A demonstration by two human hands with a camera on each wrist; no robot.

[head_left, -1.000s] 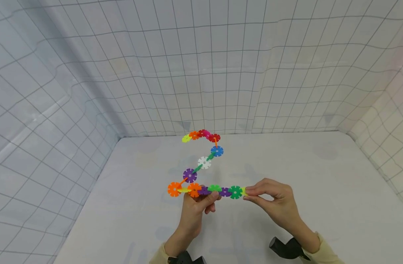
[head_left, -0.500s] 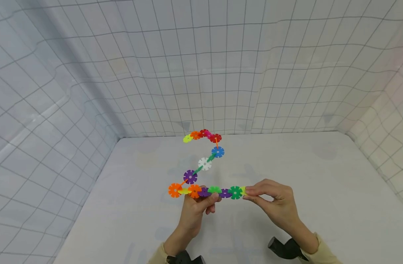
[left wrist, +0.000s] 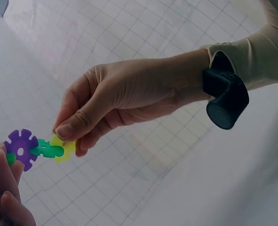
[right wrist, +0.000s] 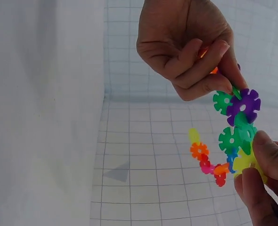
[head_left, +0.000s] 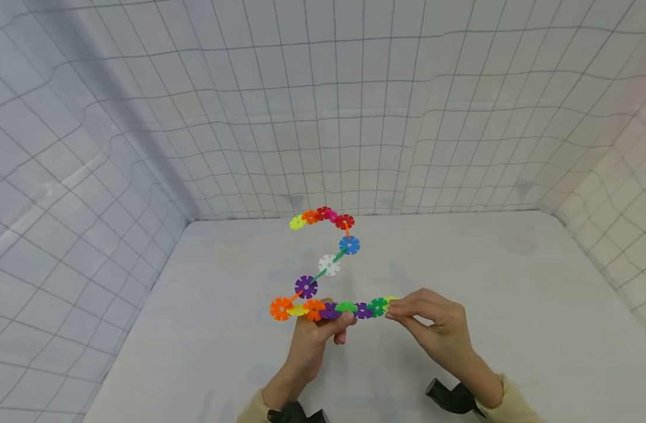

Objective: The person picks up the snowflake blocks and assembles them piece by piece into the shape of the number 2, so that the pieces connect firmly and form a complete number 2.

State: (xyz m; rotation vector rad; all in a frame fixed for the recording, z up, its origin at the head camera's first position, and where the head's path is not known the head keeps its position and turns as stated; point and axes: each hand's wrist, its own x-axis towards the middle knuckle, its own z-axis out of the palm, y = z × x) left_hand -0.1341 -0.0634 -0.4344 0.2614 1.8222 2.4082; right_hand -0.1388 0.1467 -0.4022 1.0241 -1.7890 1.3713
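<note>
A chain of notched plastic snowflake discs hangs in the air in a "2"-like shape. In the head view my left hand grips its lower row around a light green disc and purple discs, thumb in front. My right hand pinches the yellow end disc between thumb and fingers; it joins a green disc. The chain rises from an orange disc at lower left, past a white disc and a blue disc, curving to a yellow-green disc. Fingers partly hide the held discs.
A white table surface lies below the hands. Grid-patterned white sheeting walls the back and both sides. Black wrist cameras are strapped near both cuffs.
The right hand has shifted slightly left and tilted the chain's right end up a little, with the yellow disc still pinched. The left hand keeps its grip; the chain's lower left sits slightly lower.
</note>
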